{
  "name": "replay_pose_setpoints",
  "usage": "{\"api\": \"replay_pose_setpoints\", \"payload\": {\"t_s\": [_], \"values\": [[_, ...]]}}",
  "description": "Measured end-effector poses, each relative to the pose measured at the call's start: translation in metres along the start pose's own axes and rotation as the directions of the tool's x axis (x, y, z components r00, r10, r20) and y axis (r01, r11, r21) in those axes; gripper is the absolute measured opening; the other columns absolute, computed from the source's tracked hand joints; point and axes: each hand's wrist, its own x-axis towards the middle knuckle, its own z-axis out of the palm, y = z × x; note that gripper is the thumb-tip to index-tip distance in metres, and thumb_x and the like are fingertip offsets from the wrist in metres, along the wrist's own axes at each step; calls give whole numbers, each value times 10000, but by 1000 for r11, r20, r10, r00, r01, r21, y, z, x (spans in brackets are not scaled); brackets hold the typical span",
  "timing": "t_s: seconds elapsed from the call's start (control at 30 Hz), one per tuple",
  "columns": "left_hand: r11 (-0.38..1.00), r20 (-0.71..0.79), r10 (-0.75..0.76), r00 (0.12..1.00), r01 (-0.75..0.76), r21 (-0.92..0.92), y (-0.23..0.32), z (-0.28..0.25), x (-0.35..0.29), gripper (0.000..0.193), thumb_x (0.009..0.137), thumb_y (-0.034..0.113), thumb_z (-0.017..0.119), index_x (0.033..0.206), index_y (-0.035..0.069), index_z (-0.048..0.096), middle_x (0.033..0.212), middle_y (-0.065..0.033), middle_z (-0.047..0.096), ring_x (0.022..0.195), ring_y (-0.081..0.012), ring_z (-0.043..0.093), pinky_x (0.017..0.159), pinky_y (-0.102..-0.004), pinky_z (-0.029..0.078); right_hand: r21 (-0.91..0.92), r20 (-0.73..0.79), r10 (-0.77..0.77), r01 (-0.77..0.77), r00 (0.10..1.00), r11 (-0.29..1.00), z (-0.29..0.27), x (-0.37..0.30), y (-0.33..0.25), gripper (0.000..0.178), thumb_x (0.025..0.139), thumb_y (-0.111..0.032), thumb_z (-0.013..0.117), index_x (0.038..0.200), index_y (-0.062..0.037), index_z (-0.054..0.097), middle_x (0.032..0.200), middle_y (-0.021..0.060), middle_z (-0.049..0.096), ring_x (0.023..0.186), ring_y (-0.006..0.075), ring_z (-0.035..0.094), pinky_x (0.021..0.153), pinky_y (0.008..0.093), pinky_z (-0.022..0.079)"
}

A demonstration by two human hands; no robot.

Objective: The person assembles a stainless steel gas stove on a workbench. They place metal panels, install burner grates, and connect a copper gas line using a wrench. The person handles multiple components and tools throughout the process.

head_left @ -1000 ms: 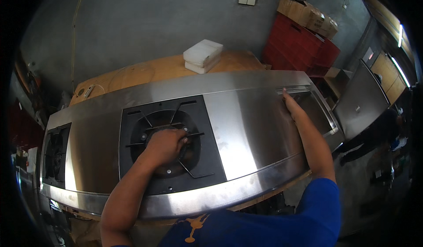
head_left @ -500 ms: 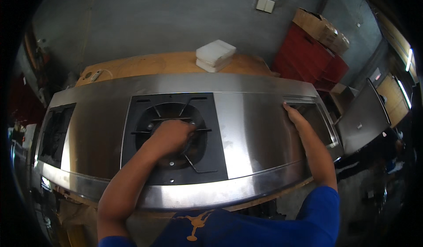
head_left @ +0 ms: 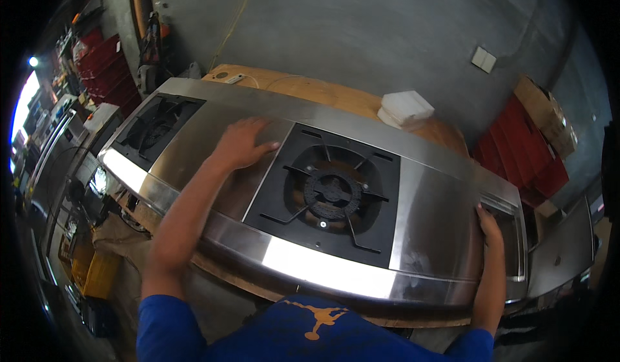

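Observation:
A long stainless steel stove top (head_left: 429,226) lies across the table in front of me. At its middle sits a black square panel with a round gas burner (head_left: 332,194) under pan-support bars. My left hand (head_left: 239,144) is open, spread palm down on the steel just left of this panel, its thumb pointing at the panel's edge. My right hand (head_left: 489,225) grips the left rim of the rectangular opening (head_left: 507,239) at the right end; most of its fingers are hidden. Another black burner panel (head_left: 158,126) is set into the left end.
White foam blocks (head_left: 405,107) rest on the wooden board (head_left: 323,94) behind the stove top. Red crates (head_left: 520,149) with a cardboard box (head_left: 546,113) on top stand at the right, near a leaning metal sheet (head_left: 565,249). On the floor at left is a yellow crate (head_left: 97,268).
My left hand has left the middle burner and moved left onto the bare steel, opening out. My right hand stays at the opening's rim. The view has turned left, showing more of the workshop.

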Motion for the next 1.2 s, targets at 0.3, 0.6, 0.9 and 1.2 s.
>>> {"api": "replay_pose_setpoints", "payload": {"t_s": [0.3,0.6,0.9,1.2], "values": [[992,107,-65,992,53,117,-41,41,-9,816,875,680,515,1462,116,457,1535,-233,361,1459,-398,277,1183,-597,169,-3,-33,220,-221,975,975,-11,-1,-11,992,893,-770,445,1436,60,450,1481,231,458,1390,333,415,1136,403,300],[996,82,-26,996,19,86,-41,33,-14,791,868,661,550,1442,120,486,1527,-243,377,1451,-398,300,1183,-569,193,-238,-222,-79,25,972,971,25,-7,-12,862,917,-594,588,1438,73,427,1460,264,469,1374,358,439,1138,413,314],[989,22,-33,999,35,-146,-46,36,-13,710,853,553,669,1322,26,595,1316,-227,607,1231,-381,569,1056,-450,430,-478,-685,-522,226,508,849,82,-208,-12,435,887,-270,691,1221,1,627,1278,214,606,1236,386,532,1060,473,412],[982,66,-26,997,37,-184,-92,42,12,633,912,486,629,1299,-14,597,1309,-223,608,1201,-383,583,1009,-460,447,111,-825,177,-153,537,982,224,-474,170,356,820,-87,687,1163,-15,625,1136,178,658,1058,330,632,946,407,479]]}}
